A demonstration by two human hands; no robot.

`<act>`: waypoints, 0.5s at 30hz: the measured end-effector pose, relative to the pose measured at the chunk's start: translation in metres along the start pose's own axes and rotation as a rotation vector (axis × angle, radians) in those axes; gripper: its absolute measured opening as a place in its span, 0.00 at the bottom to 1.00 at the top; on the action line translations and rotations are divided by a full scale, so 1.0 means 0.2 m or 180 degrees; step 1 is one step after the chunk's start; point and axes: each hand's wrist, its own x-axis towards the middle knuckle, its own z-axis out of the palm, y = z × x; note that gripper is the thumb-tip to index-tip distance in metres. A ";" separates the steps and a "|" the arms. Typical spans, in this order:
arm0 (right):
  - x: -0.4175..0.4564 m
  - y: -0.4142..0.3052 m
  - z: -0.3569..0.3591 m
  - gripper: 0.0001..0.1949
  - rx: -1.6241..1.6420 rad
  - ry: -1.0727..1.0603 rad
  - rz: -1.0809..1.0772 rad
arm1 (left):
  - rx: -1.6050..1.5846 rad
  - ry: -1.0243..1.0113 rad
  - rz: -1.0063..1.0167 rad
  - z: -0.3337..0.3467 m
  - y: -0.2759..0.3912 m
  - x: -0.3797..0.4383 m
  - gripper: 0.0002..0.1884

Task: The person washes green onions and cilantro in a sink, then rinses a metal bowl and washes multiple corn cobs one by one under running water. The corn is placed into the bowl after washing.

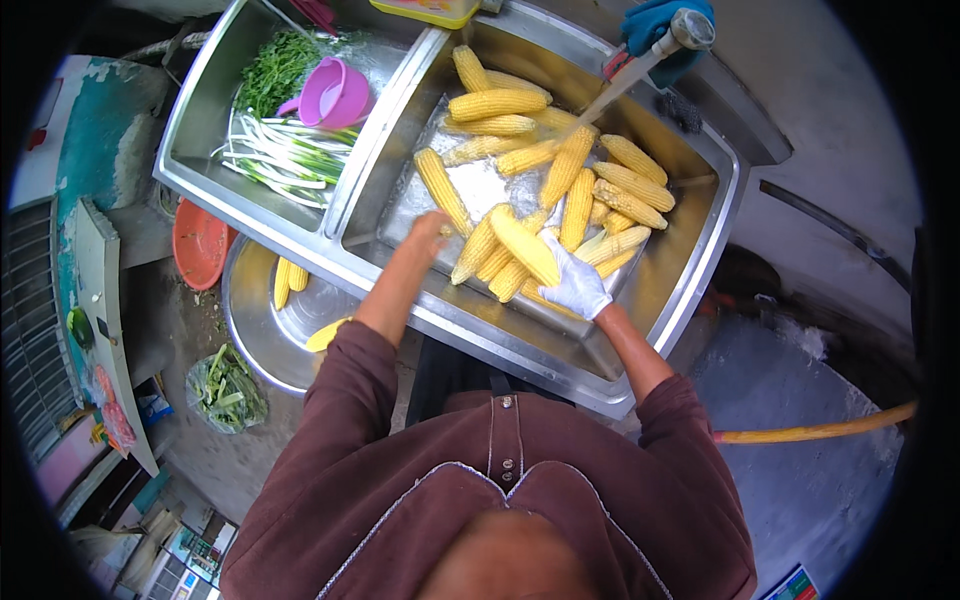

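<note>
Many yellow corn cobs [501, 104] lie in the right basin of a stainless steel sink [686, 311], some on a shiny metal tray [480, 184]. My right hand [576, 283], in a thin white glove, grips a husked corn cob [525, 244] above the pile near the front of the basin. Bare and slightly blurred, my left hand [431, 229] is at the front left, beside the lower end of a slanted corn cob [442, 191]. Its fingers are partly hidden, and a small yellowish bit shows at their tips; whether it holds anything is unclear.
A tap [690, 30] reaches over the right basin, with blue gloves [660, 56] behind it. In the left basin are scallions [289, 154], leafy greens [281, 71] and a pink dipper [334, 94]. Below sit a metal basin [259, 337] with cobs and a bag of husks [226, 394].
</note>
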 end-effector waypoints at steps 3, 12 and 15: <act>0.21 -0.12 0.10 0.40 0.0748 -0.0027 -0.0004 | 0.3307 0.1950 0.0903 -0.91 -0.08 0.63 0.15; 0.33 0.22 0.66 0.30 0.3739 0.1046 0.1548 | -0.0811 0.0283 0.0566 0.12 -0.21 0.29 0.23; 0.25 -0.11 0.48 0.26 0.2780 0.1306 0.1203 | 0.1486 0.0989 0.2494 0.40 -0.17 -0.12 0.29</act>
